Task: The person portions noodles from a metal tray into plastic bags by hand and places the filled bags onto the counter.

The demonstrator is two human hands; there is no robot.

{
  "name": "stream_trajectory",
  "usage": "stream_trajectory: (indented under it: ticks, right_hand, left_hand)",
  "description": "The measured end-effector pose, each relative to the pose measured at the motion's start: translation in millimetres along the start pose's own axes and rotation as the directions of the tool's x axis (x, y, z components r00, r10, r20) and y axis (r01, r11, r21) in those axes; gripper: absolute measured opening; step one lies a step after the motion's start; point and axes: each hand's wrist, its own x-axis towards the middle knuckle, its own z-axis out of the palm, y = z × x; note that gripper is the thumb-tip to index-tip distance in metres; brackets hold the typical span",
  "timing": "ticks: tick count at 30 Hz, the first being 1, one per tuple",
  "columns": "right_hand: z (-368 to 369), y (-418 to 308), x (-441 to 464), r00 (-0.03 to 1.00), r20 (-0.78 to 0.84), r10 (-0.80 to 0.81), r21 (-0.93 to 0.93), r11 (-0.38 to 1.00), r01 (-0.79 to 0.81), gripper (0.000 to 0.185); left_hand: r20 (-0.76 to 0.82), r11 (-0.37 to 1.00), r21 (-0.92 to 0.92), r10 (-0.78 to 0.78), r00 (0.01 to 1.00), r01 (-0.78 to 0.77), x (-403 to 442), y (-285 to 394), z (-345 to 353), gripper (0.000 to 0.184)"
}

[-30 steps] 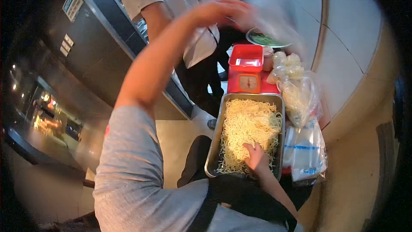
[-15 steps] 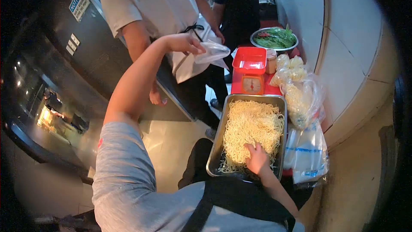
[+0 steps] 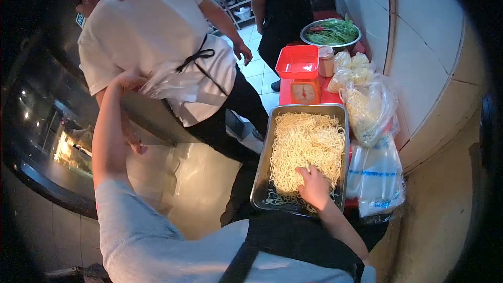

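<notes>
My left hand point(image 3: 131, 79) is raised at the left, closed on a thin clear plastic bag point(image 3: 170, 86) that trails to the right in front of a co-worker's white shirt. My right hand point(image 3: 315, 188) rests on the near part of a pile of pale yellow noodles point(image 3: 304, 147), thumb and fingers apart. The noodles lie in a deep metal tray point(image 3: 255, 191). Behind the tray, an orange dial scale point(image 3: 304, 92) carries a red plastic basket point(image 3: 297, 62). Bagged noodles point(image 3: 364, 112) and a packet of plastic bags point(image 3: 376, 178) lie right of the tray.
A co-worker in a white shirt point(image 3: 146, 26) and dark trousers stands close at the left. Another person in black point(image 3: 283, 10) is farther back. A metal bowl of greens point(image 3: 332, 32) and a lidded jar point(image 3: 326, 63) stand behind, beside the tiled wall point(image 3: 424, 36).
My left hand has swung left and down with the plastic bag. The white-shirted co-worker has shifted left in view. My right hand has stayed on the noodles.
</notes>
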Motion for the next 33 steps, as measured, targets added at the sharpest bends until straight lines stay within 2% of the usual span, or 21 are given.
stream_trajectory:
  ticks: [1, 2, 4, 6, 9, 12, 13, 15, 17, 19, 21, 24, 27, 28, 31, 32, 33]
  right_hand:
    - [1, -1, -1, 1.0, 0.007, -0.011, -0.004, 1.0, 0.011, 0.05]
    - [4, 1, 1, 1.0, 0.01, -0.005, -0.01, 1.0, 0.005, 0.05]
    - [5, 3, 4, 0.999, 0.041, 0.016, -0.003, 1.0, -0.016, 0.051]
    - [4, 0, 6, 0.997, 0.056, 0.058, 0.0, 0.998, -0.058, 0.05]
    - [10, -1, 1, 0.999, -0.001, 0.035, -0.007, 0.999, -0.035, 0.05]
    - [15, 1, -1, 0.999, 0.019, 0.047, -0.042, 0.998, -0.047, 0.048]
    - [12, 1, -2, 0.999, 0.014, 0.047, -0.021, 0.999, -0.046, 0.047]
    - [4, -1, 0, 0.998, 0.028, 0.052, 0.013, 0.999, -0.052, 0.045]
    - [-6, -5, 2, 0.997, -0.07, 0.018, 0.046, 0.999, -0.015, 0.043]
    - [-21, -7, 13, 0.969, -0.222, -0.107, 0.111, 0.985, 0.135, 0.042]
    - [-46, -17, 27, 0.919, -0.367, -0.144, 0.16, 0.964, 0.215, 0.04]
    - [-86, -39, 39, 0.967, -0.252, 0.041, 0.36, 0.931, 0.055, 0.038]
    - [-83, -37, 52, 0.972, -0.233, 0.008, 0.254, 0.966, 0.053, 0.041]
    - [-87, -41, 57, 0.995, -0.015, 0.1, 0.152, 0.984, -0.096, 0.054]
    - [-51, -37, 67, 0.997, -0.009, 0.073, -0.234, 0.969, -0.073, 0.066]
    - [-37, -36, 77, 0.976, 0.13, 0.177, -0.242, 0.96, -0.142, 0.071]
    - [-22, -43, 75, 0.976, 0.13, 0.175, -0.355, 0.927, -0.119, 0.071]
  left_hand:
    - [0.002, 0.996, -0.049, 0.074, 0.997, -0.073, -11, 26, -1, 0.022]
    - [0.045, 0.954, -0.226, 0.213, 0.976, -0.198, -17, 49, -4, 0.017]
    - [-0.033, 0.902, -0.15, 0.405, 0.914, -0.405, -26, 92, -2, 0.017]
    - [-0.075, 0.85, -0.069, 0.517, 0.853, -0.521, -34, 125, 2, 0.016]
    - [-0.227, 0.824, -0.028, 0.547, 0.806, -0.566, -32, 142, 24, 0.02]
    - [-0.289, 0.667, 0.272, 0.745, 0.602, -0.694, 20, 119, 53, 0.028]
    - [-0.285, 0.691, 0.31, 0.723, 0.63, -0.653, 26, 119, 68, 0.029]
    - [-0.274, 0.755, 0.17, 0.653, 0.706, -0.633, 23, 129, 96, 0.036]
    - [-0.371, 0.661, 0.159, 0.728, 0.576, -0.733, 38, 119, 127, 0.044]
    - [-0.375, 0.707, 0.073, 0.673, 0.638, -0.704, 29, 122, 152, 0.054]
    - [-0.404, 0.69, -0.047, 0.648, 0.646, -0.722, 33, 118, 182, 0.055]
    - [-0.524, 0.672, -0.212, 0.534, 0.663, -0.709, 43, 112, 246, 0.058]
    - [-0.596, 0.664, -0.38, 0.357, 0.719, -0.644, 47, 120, 332, 0.068]
    - [-0.559, 0.687, -0.428, 0.309, 0.769, -0.587, 47, 125, 362, 0.071]
    - [-0.517, 0.798, -0.415, 0.188, 0.835, -0.437, 40, 145, 452, 0.076]
    - [-0.53, 0.804, -0.398, 0.191, 0.826, -0.442, 33, 154, 471, 0.076]
    - [-0.489, 0.803, -0.436, 0.168, 0.856, -0.406, 23, 162, 482, 0.074]
